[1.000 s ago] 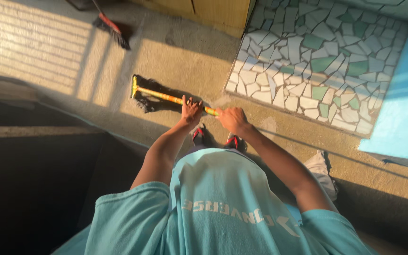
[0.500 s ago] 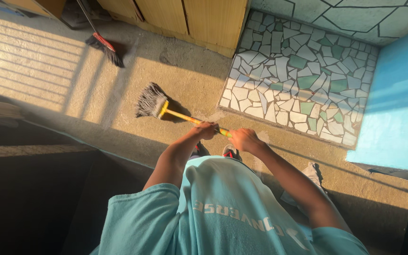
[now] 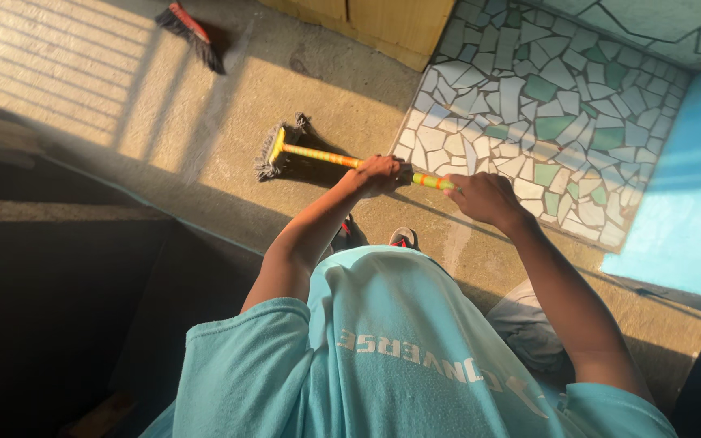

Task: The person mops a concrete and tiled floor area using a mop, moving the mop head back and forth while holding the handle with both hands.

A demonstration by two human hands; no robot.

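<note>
Gripping yellow broom handle (image 3: 326, 157): left hand (image 3: 379, 173), right hand (image 3: 484, 197), fingers closed; bristles (image 3: 273, 151) on concrete floor (image 3: 204, 138).

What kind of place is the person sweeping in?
Probably an outdoor patio or yard beside a house. Sunlight falls in stripes on the rough bare concrete floor, a patch of broken white and green mosaic tiles lies beside a blue painted wall, and a second red-backed broom rests nearby.
</note>
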